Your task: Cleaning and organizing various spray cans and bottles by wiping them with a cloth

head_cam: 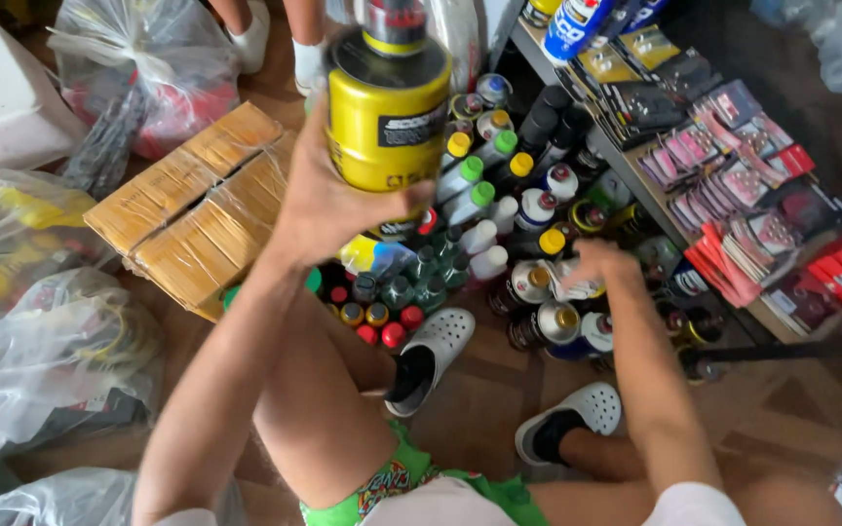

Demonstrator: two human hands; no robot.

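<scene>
Head view: my left hand point(328, 209) gripped a yellow canister point(387, 112) above the floor bottles point(479, 209); my right hand point(598, 263), blurred, closed on one bottle there.

Glossy yellow can point(387, 107), taped cardboard box point(202, 209)

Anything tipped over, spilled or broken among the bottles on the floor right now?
No spill or breakage shows. Several cans near the right hand lie on their sides while the small bottles stand upright. The left hand holds a yellow canister up, tilted. The cardboard box sits askew, its tape wrinkled.
</scene>
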